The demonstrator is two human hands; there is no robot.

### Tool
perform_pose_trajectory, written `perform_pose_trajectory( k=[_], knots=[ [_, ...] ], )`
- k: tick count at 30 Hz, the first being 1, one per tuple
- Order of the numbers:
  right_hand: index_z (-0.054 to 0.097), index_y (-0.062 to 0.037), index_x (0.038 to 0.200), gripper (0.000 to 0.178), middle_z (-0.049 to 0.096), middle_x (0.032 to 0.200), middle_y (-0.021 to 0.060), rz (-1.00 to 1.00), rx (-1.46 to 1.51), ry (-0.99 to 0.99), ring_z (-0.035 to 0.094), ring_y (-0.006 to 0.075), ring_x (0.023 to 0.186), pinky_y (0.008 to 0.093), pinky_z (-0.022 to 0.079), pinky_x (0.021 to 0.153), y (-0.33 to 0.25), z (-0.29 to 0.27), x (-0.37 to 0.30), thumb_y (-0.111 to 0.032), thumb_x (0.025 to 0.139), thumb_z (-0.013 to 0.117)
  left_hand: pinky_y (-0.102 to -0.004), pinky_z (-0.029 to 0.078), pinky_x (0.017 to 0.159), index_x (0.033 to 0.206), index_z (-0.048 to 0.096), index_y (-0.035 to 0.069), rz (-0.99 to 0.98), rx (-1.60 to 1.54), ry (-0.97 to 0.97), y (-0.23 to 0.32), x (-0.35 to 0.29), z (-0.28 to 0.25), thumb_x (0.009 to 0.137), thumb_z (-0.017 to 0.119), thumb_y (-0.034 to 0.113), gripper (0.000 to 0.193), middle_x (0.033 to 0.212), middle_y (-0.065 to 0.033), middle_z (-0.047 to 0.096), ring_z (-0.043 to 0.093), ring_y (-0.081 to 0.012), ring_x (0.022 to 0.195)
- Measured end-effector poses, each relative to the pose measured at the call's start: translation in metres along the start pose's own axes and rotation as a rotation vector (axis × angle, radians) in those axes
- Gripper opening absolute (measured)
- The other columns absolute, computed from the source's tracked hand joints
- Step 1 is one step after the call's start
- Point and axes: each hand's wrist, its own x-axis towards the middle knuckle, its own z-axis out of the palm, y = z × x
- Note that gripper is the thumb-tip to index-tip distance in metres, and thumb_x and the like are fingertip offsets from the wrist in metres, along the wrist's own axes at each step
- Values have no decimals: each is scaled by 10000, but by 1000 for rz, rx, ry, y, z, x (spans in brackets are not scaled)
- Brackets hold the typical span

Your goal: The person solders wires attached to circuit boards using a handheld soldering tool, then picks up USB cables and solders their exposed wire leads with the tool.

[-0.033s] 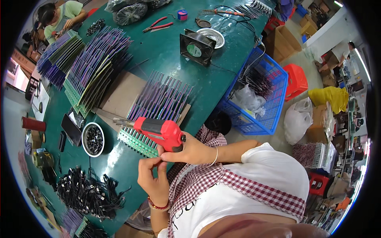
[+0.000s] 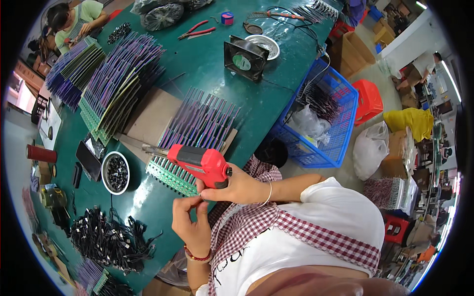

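Note:
My right hand [image 2: 242, 187] is wrapped round a red and black gun-shaped tool [image 2: 200, 165], probably a soldering gun. Its long metal shaft points left across the table. Just below the handle, my left hand [image 2: 191, 224] is closed, thumb and forefinger pinched close to my right thumb. What sits in that pinch is too small to make out. Beneath the tool lies a green circuit board panel [image 2: 170, 176] with black contacts along its edge. Purple-dark strips [image 2: 202, 118] run away from it over a piece of cardboard [image 2: 150, 116].
Stacked strip panels [image 2: 123, 74] stand at the left, near a bowl of small black parts [image 2: 116, 172]. Black cables with connectors [image 2: 108, 241] lie closer. A fan [image 2: 243, 60], red-handled pliers [image 2: 197, 30] and a metal dish [image 2: 269, 44] sit farther off. A blue basket [image 2: 316, 158] is beside the table; a person [image 2: 81, 22] works opposite.

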Motion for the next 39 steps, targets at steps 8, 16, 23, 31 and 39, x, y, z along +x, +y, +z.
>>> perform_pose_trajectory(
  k=[8,16,23,31,39],
  knots=[
    [502,-7,1134,399,610,776,107,-116,-205,9,582,146,713,303,466,702,5,1,-9,-125,775,630,-318,443,576,876,552,6,40,189,-32,4,-7,1,730,680,-21,196,766,-105,557,554,-253,663],
    [482,19,1141,428,639,864,78,-354,-821,-17,596,99,757,261,488,683,47,-7,-10,-79,771,672,-234,483,538,853,584,-45,-330,-110,-107,3,-8,-14,833,560,-7,49,712,-97,599,633,-139,608],
    [537,18,1032,298,604,830,56,-66,-508,-73,584,83,712,223,479,634,34,1,-9,11,764,668,-227,480,539,858,583,-61,-382,-140,-165,-15,-12,-21,813,558,3,82,675,-92,617,607,-102,597],
    [486,22,1120,330,591,794,71,8,-377,10,573,128,695,243,464,635,36,6,-14,-26,819,610,-179,407,460,812,534,-7,-744,-538,-272,-46,-13,-36,821,537,53,60,661,-39,577,526,-58,522],
    [432,53,1171,501,487,605,62,-43,-262,18,470,139,523,264,418,515,39,-55,-38,-301,863,609,-184,412,459,815,528,-19,-801,-591,-252,-84,4,-41,832,535,90,110,681,-63,590,532,-69,533]
  ],
)
